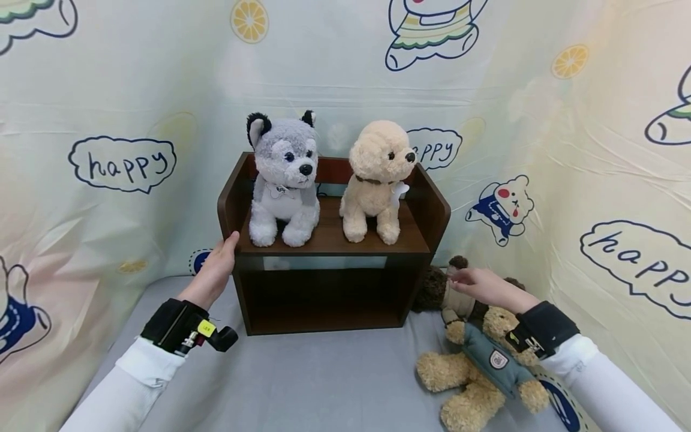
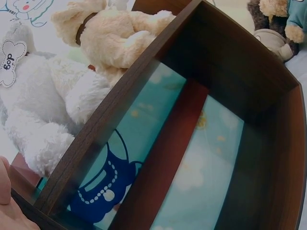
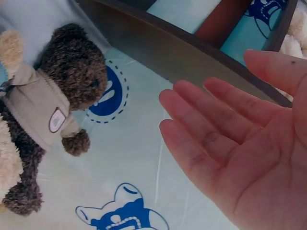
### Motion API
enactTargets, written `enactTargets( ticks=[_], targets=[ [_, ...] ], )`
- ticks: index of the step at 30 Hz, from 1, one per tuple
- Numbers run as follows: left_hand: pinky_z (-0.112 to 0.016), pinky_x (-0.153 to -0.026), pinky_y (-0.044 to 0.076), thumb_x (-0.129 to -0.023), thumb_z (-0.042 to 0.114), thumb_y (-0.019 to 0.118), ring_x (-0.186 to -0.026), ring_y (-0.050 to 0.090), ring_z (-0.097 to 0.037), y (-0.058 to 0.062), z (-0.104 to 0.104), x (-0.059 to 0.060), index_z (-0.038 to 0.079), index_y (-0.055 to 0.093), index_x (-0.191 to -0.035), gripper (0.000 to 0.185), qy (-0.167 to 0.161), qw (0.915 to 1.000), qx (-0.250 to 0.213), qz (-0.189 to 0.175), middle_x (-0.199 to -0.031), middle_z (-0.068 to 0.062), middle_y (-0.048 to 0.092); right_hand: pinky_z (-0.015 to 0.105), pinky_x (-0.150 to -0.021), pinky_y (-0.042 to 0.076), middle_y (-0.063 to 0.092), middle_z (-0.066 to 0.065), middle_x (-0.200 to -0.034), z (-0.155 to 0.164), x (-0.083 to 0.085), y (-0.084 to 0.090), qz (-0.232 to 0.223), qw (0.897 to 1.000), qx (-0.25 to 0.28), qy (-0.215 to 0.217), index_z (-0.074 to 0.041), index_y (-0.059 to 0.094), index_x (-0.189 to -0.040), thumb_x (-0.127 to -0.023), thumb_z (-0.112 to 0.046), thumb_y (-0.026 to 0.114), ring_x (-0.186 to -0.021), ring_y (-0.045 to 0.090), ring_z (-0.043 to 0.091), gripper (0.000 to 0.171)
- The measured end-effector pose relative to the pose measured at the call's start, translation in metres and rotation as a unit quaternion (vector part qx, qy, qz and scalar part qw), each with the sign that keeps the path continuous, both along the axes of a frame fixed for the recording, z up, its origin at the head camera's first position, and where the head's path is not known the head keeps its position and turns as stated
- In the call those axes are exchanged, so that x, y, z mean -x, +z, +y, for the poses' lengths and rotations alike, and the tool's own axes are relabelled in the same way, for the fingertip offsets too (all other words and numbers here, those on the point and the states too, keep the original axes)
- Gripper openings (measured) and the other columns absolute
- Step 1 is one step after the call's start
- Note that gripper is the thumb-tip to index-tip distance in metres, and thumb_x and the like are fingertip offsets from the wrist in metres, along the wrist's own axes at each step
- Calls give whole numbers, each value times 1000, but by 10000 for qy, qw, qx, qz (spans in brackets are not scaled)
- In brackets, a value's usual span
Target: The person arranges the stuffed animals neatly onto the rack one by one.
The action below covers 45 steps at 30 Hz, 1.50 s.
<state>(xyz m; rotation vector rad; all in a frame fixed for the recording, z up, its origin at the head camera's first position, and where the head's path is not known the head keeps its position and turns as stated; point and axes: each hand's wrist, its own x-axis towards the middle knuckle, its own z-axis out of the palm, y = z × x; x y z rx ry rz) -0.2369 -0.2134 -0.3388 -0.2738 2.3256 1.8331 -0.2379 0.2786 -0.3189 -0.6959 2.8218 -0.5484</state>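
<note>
Head view, near to far: tan bear (image 1: 480, 372) on grey cloth; right hand (image 1: 483, 287) flat-fingered, empty, over brown bear (image 3: 53, 105) beside shelf (image 1: 332, 240). We judge it light, soft — grasp torso. Left hand (image 1: 216, 270), fingers straight, steadies shelf side.

Dark brown wooden shelf (image 1: 335, 243). On its top board, grey-and-white husky toy (image 1: 283, 180) with black ears, beside cream puppy toy (image 1: 376, 180) with brown collar. Right of shelf, dark brown bear (image 3: 53, 100) in beige top, tan bear (image 1: 475, 372) in grey-blue jacket. Behind shelf, pale curtain (image 1: 108, 90) printed with blue-outlined "happy" bubbles, orange slices. Under shelf, grey sheet (image 1: 324, 378).
</note>
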Motion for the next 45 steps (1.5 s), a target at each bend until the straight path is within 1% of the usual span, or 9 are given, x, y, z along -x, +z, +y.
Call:
enactTargets(
  ticks=[12, 16, 24, 28, 35, 37, 40, 42, 45],
  targets=[
    [-54, -107, -1, -91, 61, 14, -134, -18, -34, -2, -1, -1, 9, -23, -140, 80, -4, 10000, -34, 63, -147, -13, -24, 39, -70, 51, 65, 17, -95, 21, -13, -10, -76, 9997, -13, -212, 7, 60, -105, -91, -16, 53, -86, 62, 28, 28],
    [-54, -107, -2, -91, 61, 14, -134, -18, -34, -1, -1, -1, 9, -23, -140, 81, -16, 9999, -66, 145, -147, -13, -25, 39, -70, 51, 65, 17, -96, 29, -20, -9, -99, 9994, -47, -338, 8, 60, -106, -92, -18, 53, -86, 62, 28, 30],
    [-53, -107, -2, -92, 59, 14, -134, -18, -35, -2, -1, -1, 6, -23, -140, 80, 2, 9999, -58, 136, -147, -15, -24, 38, -72, 50, 64, 14, -100, 47, -37, -14, -322, 9975, 35, -621, 4, 60, -108, -93, -20, 51, -90, 61, 29, 30],
    [-53, -107, -2, -92, 60, 14, -134, -18, -35, -2, -1, -1, 6, -23, -139, 81, 8, 9999, -43, 127, -147, -15, -24, 40, -71, 50, 63, 17, -102, 56, -42, -17, -305, 9969, 55, -716, 6, 59, -109, -94, -20, 50, -90, 60, 31, 31],
    [-53, -107, -1, -92, 60, 14, -134, -17, -35, -2, -1, -1, 6, -23, -140, 81, 6, 9999, -64, 116, -147, -15, -24, 39, -71, 51, 60, 24, -106, 69, -49, -21, -362, 9949, 342, -876, 11, 54, -114, -94, -19, 49, -93, 59, 35, 36],
    [-53, -107, -1, -92, 59, 14, -134, -17, -34, -2, -1, -1, 6, -23, -140, 81, -3, 9999, -81, 114, -147, -15, -24, 39, -70, 51, 60, 25, -105, 73, -51, -23, -460, 9939, 461, -891, 13, 53, -115, -95, -19, 48, -92, 60, 34, 38],
    [-53, -107, -2, -92, 59, 14, -134, -18, -34, -2, -1, -1, 7, -24, -139, 80, -16, 9999, -118, 100, -147, -15, -24, 41, -72, 51, 60, 26, -105, 79, -53, -25, -672, 9904, 603, -1042, 15, 51, -115, -95, -20, 47, -90, 61, 33, 41],
    [-53, -107, -2, -92, 60, 14, -134, -18, -34, -2, -1, -1, 7, -24, -139, 81, -29, 9999, -135, 93, -147, -14, -25, 44, -74, 51, 59, 28, -105, 82, -56, -26, -832, 9872, 735, -1144, 15, 50, -116, -95, -21, 47, -91, 60, 34, 42],
    [-53, -107, -2, -91, 61, 15, -134, -19, -34, -1, -1, -1, 7, -24, -139, 82, -6, 9999, -117, 49, -146, -14, -26, 47, -76, 50, 57, 31, -108, 89, -60, -29, -921, 9836, 924, -1246, 18, 47, -117, -96, -21, 45, -94, 59, 38, 44]
  ],
)
